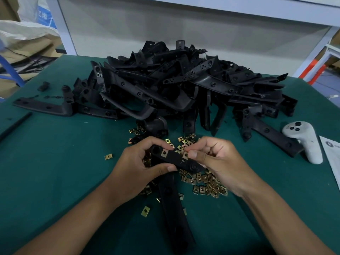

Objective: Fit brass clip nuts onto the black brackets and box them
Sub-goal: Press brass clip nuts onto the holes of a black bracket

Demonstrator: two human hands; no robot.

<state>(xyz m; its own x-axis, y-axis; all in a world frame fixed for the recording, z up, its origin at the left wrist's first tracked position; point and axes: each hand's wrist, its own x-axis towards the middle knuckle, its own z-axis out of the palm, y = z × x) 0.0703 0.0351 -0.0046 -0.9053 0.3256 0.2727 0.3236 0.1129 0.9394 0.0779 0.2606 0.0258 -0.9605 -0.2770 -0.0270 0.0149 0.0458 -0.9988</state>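
Head view, bench from above. I see the left hand (145, 162) gripping one black bracket (176, 160) above the table's (55, 162) near middle, fingers curled over its far end and thumb under its near edge. One brass clip nut (164, 153) already sits on the bracket beside the left fingers. The right hand (217, 161) pinches a second clip nut (185, 154) between thumb and forefinger, touching the bracket's edge; I cannot tell whether it is fully seated. Loose clip nuts (206, 183) lie scattered under and around both hands. A large heap of brackets (184, 85) fills the table's far middle. A white handheld controller (303, 140) and a printed sheet (331, 155) lie at the right edge.
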